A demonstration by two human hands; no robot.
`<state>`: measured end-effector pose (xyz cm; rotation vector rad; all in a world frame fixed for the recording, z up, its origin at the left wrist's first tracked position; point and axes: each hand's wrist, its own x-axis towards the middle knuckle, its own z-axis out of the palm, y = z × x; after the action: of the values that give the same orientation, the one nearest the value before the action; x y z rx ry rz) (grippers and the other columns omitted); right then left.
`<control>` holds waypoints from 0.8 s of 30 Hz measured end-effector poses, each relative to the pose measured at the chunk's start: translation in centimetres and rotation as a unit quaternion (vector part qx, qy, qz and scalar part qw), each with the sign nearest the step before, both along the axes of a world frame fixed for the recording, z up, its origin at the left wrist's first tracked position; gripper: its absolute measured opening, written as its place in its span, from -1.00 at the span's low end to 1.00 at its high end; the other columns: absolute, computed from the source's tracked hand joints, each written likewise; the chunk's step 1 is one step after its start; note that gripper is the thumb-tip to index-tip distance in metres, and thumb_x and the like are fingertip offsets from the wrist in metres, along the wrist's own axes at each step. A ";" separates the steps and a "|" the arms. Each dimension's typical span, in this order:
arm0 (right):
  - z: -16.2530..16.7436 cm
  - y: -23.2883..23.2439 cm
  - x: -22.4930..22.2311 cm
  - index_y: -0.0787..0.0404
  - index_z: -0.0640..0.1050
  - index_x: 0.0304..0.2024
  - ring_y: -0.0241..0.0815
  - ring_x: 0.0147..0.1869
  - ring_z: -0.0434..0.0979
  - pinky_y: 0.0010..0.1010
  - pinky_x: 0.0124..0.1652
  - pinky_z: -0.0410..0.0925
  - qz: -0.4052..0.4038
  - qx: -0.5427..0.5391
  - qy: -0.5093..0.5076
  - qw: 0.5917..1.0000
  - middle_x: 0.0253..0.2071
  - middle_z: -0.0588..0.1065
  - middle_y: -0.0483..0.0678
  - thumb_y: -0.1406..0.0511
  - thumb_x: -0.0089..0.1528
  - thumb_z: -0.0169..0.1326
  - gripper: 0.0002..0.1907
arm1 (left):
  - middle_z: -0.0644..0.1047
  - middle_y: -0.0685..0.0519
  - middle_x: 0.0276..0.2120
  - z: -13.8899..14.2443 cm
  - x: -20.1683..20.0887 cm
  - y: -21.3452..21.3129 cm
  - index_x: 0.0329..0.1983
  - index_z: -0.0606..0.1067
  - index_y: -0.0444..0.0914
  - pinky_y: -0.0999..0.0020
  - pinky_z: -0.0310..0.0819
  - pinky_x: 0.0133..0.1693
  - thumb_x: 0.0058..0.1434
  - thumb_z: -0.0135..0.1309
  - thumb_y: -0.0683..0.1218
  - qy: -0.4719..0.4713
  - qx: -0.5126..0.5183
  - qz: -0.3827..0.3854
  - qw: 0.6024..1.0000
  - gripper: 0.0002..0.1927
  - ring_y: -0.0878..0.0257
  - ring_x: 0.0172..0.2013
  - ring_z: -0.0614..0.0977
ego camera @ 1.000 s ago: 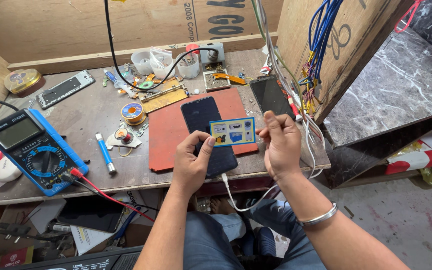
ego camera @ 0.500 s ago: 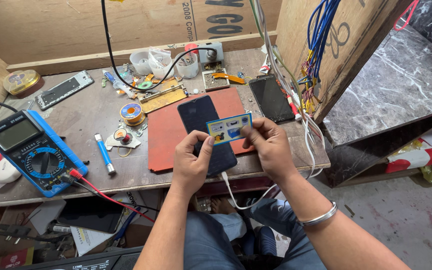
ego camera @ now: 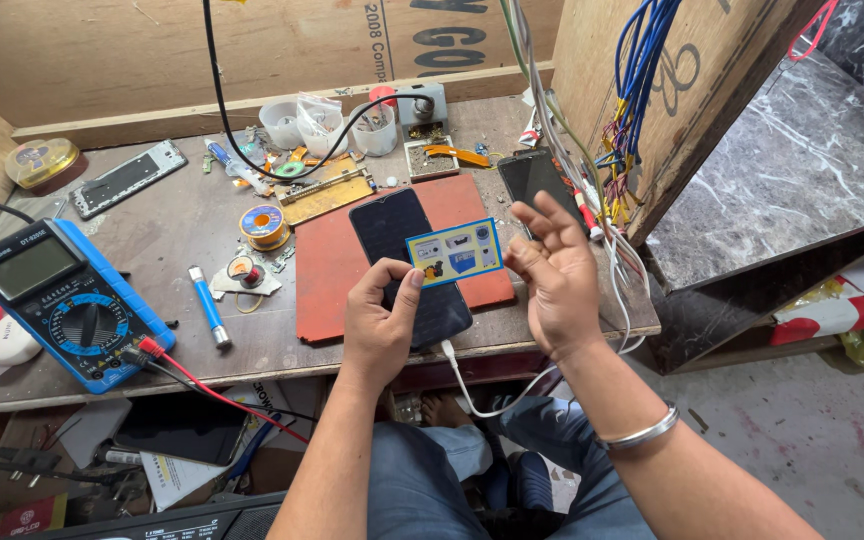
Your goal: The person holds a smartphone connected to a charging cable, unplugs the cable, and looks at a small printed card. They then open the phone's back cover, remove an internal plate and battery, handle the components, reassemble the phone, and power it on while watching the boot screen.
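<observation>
Sitting at the far left of the frame, a blue multimeter (ego camera: 60,300) rests on the grey bench (ego camera: 182,215) with red and black leads running off its lower edge, and a phone frame (ego camera: 130,178) lies above it toward the upper left. Further right are a small blue pen-like tool (ego camera: 208,304) and a spool of solder wire (ego camera: 263,224), then a red mat (ego camera: 337,270) that carries a dark phone (ego camera: 392,225) with a white cable plugged into its lower end. Near the centre, the left hand (ego camera: 377,325) is clamped on a small blue-edged card (ego camera: 454,252), thumb and forefinger pinching its lower left corner, so the card hovers just above the phone. Just beside the card's right edge, the right hand (ego camera: 552,275) is open with fingers spread apart, holding nothing. Behind it a second dark phone (ego camera: 532,175) lies on the bench, and blue wires (ego camera: 642,60) hang at the upper right.
</observation>
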<state>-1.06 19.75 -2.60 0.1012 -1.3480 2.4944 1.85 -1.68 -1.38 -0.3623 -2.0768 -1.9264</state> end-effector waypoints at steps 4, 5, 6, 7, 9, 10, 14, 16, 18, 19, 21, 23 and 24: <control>0.2 0.2 0.3 0.21 0.58 -0.14 -0.30 -0.27 0.57 -0.26 -0.02 0.51 0.102 -0.046 0.148 0.983 -0.30 0.58 -0.07 0.27 0.49 0.11 -0.85 | 0.45 0.20 -0.53 0.0 0.0 0.0 -0.29 0.51 -0.29 0.53 0.28 -0.39 0.42 0.08 -0.04 0.020 -0.007 0.003 1.000 -0.77 0.50 -0.45 0.37; 0.2 0.2 0.4 0.24 0.60 -0.21 -0.27 -0.34 0.55 -0.20 0.00 0.53 0.143 -0.067 0.220 0.963 -0.36 0.58 -0.07 0.24 0.59 0.08 -0.71 | 0.46 0.20 -0.53 0.0 0.0 0.0 -0.29 0.51 -0.29 0.53 0.28 -0.39 0.42 0.07 -0.03 0.021 -0.006 0.001 1.000 -0.76 0.50 -0.45 0.37; 0.2 0.2 0.3 0.14 0.58 -0.16 -0.33 -0.33 0.52 -0.28 -0.04 0.48 0.098 -0.045 0.121 0.987 -0.31 0.60 -0.14 0.31 0.43 0.12 -0.93 | 0.46 0.20 -0.52 0.0 0.0 0.1 -0.28 0.51 -0.29 0.53 0.28 -0.38 0.42 0.07 -0.03 0.022 -0.005 -0.001 1.000 -0.76 0.50 -0.45 0.37; 0.1 0.1 0.3 0.04 0.56 -0.12 -0.38 -0.33 0.50 -0.36 -0.08 0.43 0.051 -0.022 0.020 0.998 -0.26 0.61 -0.20 0.37 0.28 0.15 -0.86 | 0.46 0.20 -0.52 0.0 0.0 0.0 -0.28 0.51 -0.29 0.53 0.29 -0.38 0.42 0.07 -0.03 0.022 -0.004 -0.003 1.000 -0.76 0.49 -0.45 0.38; 0.0 0.2 0.1 0.03 0.56 -0.09 -0.44 -0.37 0.43 -0.41 -0.10 0.43 0.012 0.006 -0.042 0.999 -0.31 0.53 -0.26 0.37 0.22 0.18 -0.78 | 0.47 0.21 -0.52 0.0 0.0 0.1 -0.28 0.51 -0.29 0.54 0.28 -0.38 0.43 0.07 -0.03 0.026 -0.001 -0.003 1.000 -0.76 0.50 -0.45 0.38; -0.1 0.2 0.1 0.12 0.58 -0.10 -0.44 -0.40 0.38 -0.37 -0.08 0.48 0.023 0.011 -0.005 1.000 -0.41 0.43 -0.23 0.30 0.32 0.18 -0.89 | 0.47 0.21 -0.52 0.0 0.0 0.0 -0.28 0.52 -0.29 0.55 0.28 -0.39 0.43 0.07 -0.03 0.028 0.000 -0.003 1.000 -0.76 0.51 -0.45 0.38; 0.0 0.2 0.3 0.22 0.46 -0.23 -0.29 -0.32 0.47 -0.30 -0.12 0.50 0.068 -0.060 0.078 0.993 -0.36 0.46 -0.08 0.20 0.51 0.17 -0.71 | 0.43 0.22 -0.57 0.0 0.0 -0.1 -0.29 0.52 -0.28 0.54 0.19 -0.47 0.42 0.07 -0.03 0.002 -0.002 -0.005 1.000 -0.76 0.52 -0.52 0.32; 0.4 0.0 0.5 0.18 0.51 -0.06 -0.36 -0.31 0.49 -0.43 -0.17 0.47 0.077 -0.001 0.045 0.996 -0.29 0.52 -0.13 0.19 0.35 0.16 -0.77 | 0.42 0.23 -0.57 0.0 0.0 -0.1 -0.28 0.52 -0.28 0.55 0.19 -0.46 0.44 0.08 -0.03 0.016 0.002 -0.011 1.000 -0.76 0.53 -0.51 0.32; 0.9 -0.5 0.7 0.16 0.53 0.02 -0.41 -0.29 0.50 -0.52 -0.20 0.45 0.085 0.063 0.023 0.994 -0.26 0.56 -0.18 0.21 0.24 0.17 -0.67 | 0.43 0.24 -0.56 0.0 0.0 -0.1 -0.28 0.53 -0.28 0.55 0.19 -0.47 0.42 0.08 -0.04 0.014 -0.007 -0.004 1.000 -0.77 0.53 -0.51 0.32; 1.1 -0.8 0.7 0.17 0.54 0.01 -0.43 -0.27 0.51 -0.53 -0.21 0.45 0.090 0.099 0.018 0.991 -0.27 0.56 -0.21 0.23 0.21 0.19 -0.67 | 0.44 0.24 -0.55 0.1 0.1 -0.1 -0.28 0.53 -0.28 0.55 0.19 -0.48 0.41 0.09 -0.04 0.014 -0.012 -0.001 1.000 -0.78 0.53 -0.51 0.32; 1.3 -1.0 0.9 0.23 0.55 -0.02 -0.44 -0.25 0.52 -0.56 -0.20 0.44 0.094 0.160 0.019 0.982 -0.27 0.57 -0.20 0.28 0.22 0.21 -0.70 | 0.43 0.24 -0.55 0.2 0.2 -0.1 -0.28 0.54 -0.29 0.54 0.18 -0.47 0.41 0.09 -0.05 0.013 -0.018 -0.001 1.000 -0.78 0.53 -0.51 0.32; 1.1 -0.9 1.2 0.33 0.57 -0.05 -0.41 -0.24 0.51 -0.56 -0.18 0.43 0.095 0.211 0.032 0.972 -0.26 0.59 -0.14 0.32 0.28 0.24 -0.75 | 0.44 0.24 -0.55 0.4 0.2 0.0 -0.26 0.55 -0.29 0.54 0.19 -0.46 0.41 0.10 -0.05 0.013 -0.022 -0.001 1.000 -0.79 0.54 -0.50 0.32; 0.9 -0.8 1.2 0.33 0.56 -0.07 -0.41 -0.26 0.50 -0.56 -0.20 0.42 0.082 0.210 0.032 0.974 -0.28 0.57 -0.13 0.33 0.29 0.24 -0.77 | 0.44 0.25 -0.54 0.5 0.2 0.0 -0.25 0.56 -0.29 0.55 0.21 -0.46 0.41 0.11 -0.05 0.012 -0.023 -0.001 1.000 -0.79 0.54 -0.50 0.33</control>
<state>0.16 18.93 -1.67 0.3963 -1.8858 2.2643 2.05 -1.63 -0.86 -0.3953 -2.1096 -1.8672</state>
